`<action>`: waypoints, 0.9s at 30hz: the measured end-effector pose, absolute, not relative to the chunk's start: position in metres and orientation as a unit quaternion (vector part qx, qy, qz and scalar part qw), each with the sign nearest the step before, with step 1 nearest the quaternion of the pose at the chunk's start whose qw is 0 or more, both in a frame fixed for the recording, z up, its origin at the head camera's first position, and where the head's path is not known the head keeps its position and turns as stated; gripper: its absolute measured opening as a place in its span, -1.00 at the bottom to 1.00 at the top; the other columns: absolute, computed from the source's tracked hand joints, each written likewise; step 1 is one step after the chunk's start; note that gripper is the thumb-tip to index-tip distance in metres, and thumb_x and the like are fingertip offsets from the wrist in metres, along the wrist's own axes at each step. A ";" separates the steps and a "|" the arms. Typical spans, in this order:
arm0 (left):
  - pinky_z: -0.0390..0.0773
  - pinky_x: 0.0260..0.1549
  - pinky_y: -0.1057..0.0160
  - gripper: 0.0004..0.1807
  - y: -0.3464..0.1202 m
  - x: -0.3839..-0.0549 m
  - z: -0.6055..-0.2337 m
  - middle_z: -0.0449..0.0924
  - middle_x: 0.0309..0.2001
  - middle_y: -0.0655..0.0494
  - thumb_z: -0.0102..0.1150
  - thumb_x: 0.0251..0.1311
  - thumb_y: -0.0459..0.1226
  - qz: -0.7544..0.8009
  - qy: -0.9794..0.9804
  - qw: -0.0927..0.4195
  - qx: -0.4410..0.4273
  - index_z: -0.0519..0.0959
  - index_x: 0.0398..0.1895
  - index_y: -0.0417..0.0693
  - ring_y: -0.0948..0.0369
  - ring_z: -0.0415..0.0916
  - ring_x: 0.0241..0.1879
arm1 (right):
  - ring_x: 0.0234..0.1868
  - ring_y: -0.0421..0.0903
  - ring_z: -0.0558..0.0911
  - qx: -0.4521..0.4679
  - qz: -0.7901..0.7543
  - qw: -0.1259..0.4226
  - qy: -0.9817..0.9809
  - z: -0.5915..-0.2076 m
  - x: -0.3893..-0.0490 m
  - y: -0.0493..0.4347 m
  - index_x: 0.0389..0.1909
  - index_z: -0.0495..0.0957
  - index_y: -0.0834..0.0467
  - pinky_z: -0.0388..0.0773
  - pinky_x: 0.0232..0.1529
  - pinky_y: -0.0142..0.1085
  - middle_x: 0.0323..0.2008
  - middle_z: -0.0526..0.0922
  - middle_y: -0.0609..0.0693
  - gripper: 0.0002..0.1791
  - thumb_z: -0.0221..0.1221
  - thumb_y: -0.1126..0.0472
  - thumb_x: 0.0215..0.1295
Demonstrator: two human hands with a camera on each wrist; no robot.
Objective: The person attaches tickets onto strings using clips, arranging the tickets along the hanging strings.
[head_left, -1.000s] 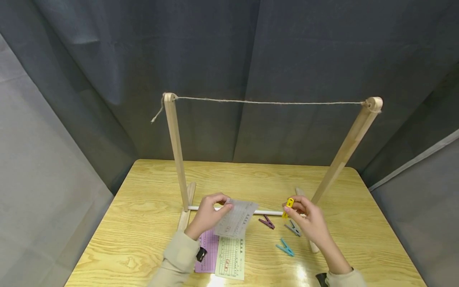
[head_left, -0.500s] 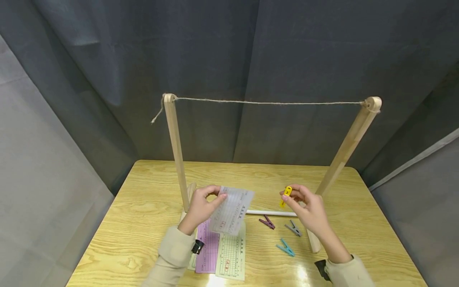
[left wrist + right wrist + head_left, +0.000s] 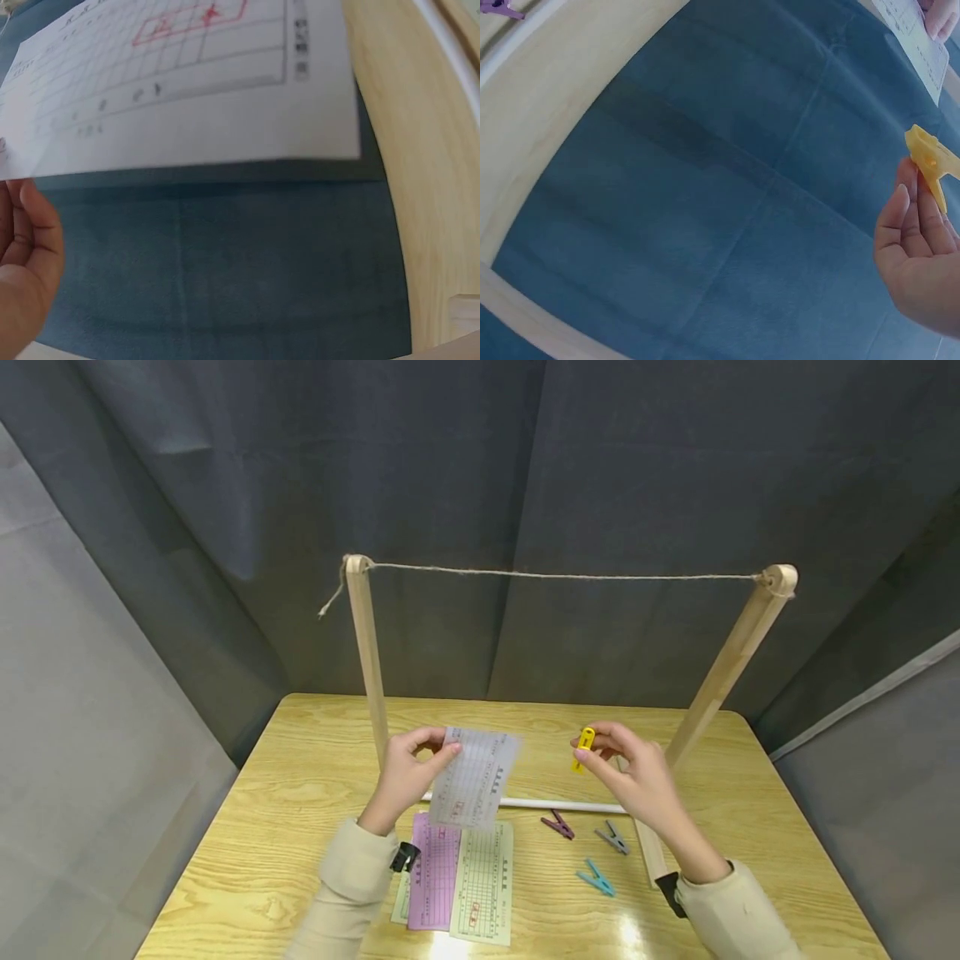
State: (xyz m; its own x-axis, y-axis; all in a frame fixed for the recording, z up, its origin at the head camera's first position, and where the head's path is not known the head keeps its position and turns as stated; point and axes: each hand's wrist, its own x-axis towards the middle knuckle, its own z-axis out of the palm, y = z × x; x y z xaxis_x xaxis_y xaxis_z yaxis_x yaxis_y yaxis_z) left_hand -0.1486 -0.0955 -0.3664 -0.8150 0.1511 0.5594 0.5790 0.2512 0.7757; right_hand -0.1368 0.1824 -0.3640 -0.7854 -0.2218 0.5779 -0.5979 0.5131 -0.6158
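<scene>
My left hand (image 3: 408, 774) pinches a white printed form (image 3: 476, 777) by its upper left edge, and the sheet hangs above the table. In the left wrist view, red stamped characters and grid lines show on that form (image 3: 187, 90). My right hand (image 3: 637, 772) holds a yellow clothespin (image 3: 583, 749) between thumb and fingers, to the right of the sheet. The right wrist view shows the clothespin (image 3: 932, 159) at the fingertips. Above both hands a twine line (image 3: 562, 577) runs between two wooden posts.
Purple (image 3: 435, 885) and pale green forms (image 3: 482, 893) lie overlapping on the table at front. To their right are a maroon clothespin (image 3: 558, 825), a grey clothespin (image 3: 613, 837) and a blue clothespin (image 3: 597, 878). A white rod (image 3: 562, 806) joins the bases of the posts (image 3: 367, 660).
Both hands have risen away from the tabletop. The left hand has shifted left with the white form, and the right hand has come slightly left with the yellow clothespin.
</scene>
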 end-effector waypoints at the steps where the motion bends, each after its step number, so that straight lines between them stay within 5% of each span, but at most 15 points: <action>1: 0.52 -0.42 0.28 -0.92 -0.097 -0.151 -0.368 0.59 -0.48 -0.18 0.22 -0.05 -0.58 -0.568 -0.765 0.189 -0.235 0.57 -0.44 -0.46 0.19 0.47 -0.48 | -0.49 -0.25 0.54 0.248 0.428 0.219 -0.841 -0.362 -0.137 0.181 -0.19 0.53 0.23 0.40 -0.53 -0.49 -0.40 0.68 -0.01 -0.75 0.24 0.42 0.06; 8: 0.51 -0.38 0.31 -0.92 -0.107 -0.166 -0.375 0.60 -0.47 -0.11 0.27 -0.03 -0.49 -0.587 -0.755 0.200 -0.211 0.61 -0.43 -0.37 0.24 0.48 -0.44 | -0.49 -0.23 0.56 0.275 0.431 0.220 -0.831 -0.351 -0.142 0.174 -0.19 0.53 0.22 0.42 -0.52 -0.47 -0.41 0.68 -0.03 -0.73 0.25 0.44 0.04; 27: 0.49 -0.39 0.46 -0.92 -0.118 -0.182 -0.333 0.57 -0.42 -0.35 0.14 -0.01 -0.60 -0.630 -0.691 0.283 -0.215 0.55 -0.41 -0.54 0.35 0.48 -0.45 | -0.48 -0.23 0.53 0.353 0.408 0.254 -0.803 -0.308 -0.162 0.157 -0.20 0.52 0.26 0.48 -0.42 -0.43 -0.41 0.67 -0.02 -0.67 0.27 0.49 -0.05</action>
State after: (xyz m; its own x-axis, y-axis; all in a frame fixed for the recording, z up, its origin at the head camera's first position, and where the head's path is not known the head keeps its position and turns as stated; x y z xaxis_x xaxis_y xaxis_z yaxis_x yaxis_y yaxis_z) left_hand -0.1824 -0.1184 -0.3326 -0.7469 -0.0600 0.6623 0.6539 0.1145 0.7478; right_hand -0.1622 0.1572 -0.3075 -0.6218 -0.3602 0.6955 -0.7741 0.4173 -0.4760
